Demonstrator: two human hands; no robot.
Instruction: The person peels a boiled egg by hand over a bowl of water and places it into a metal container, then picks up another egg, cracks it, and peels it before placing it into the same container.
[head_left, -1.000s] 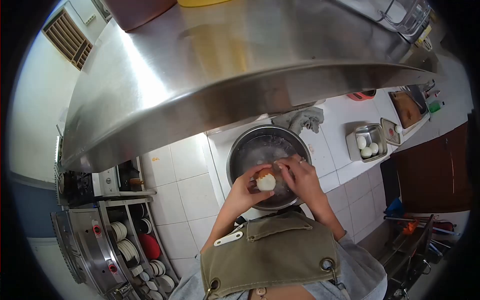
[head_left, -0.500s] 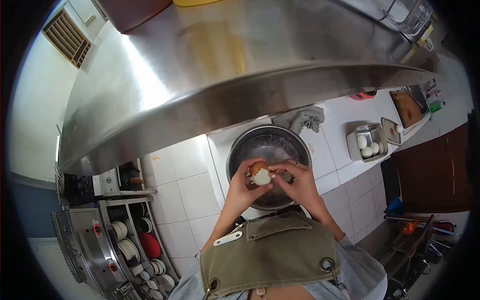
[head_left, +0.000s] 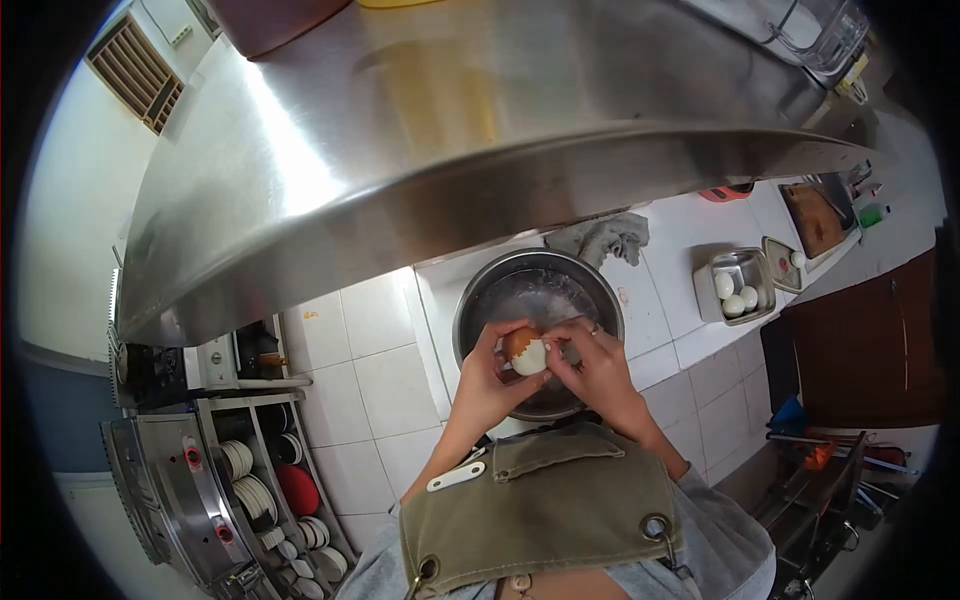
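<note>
A half-peeled boiled egg (head_left: 531, 361) is held over a round metal basin (head_left: 615, 300). Brown shell still covers its upper left part, and smooth white shows below a jagged shell edge. My left hand (head_left: 483, 388) grips the egg from the left, fingers above and thumb below. From the right, my right hand (head_left: 600, 368) has its thumb and fingertips pinched together against the egg at the shell's edge; any shell piece between them is too small to make out. What looks like water fills the basin under both hands.
Right of the basin, a square metal container (head_left: 708, 300) holds several peeled eggs, with a lid (head_left: 783, 268) beside it. A grey cloth (head_left: 610, 238) lies behind the basin. A steel shelf (head_left: 480, 160) overhangs the counter in front. Racks of plates (head_left: 255, 500) stand lower left.
The egg has shifted slightly right and down and turned a little in my left hand. My right fingertips have closed in against its side.
</note>
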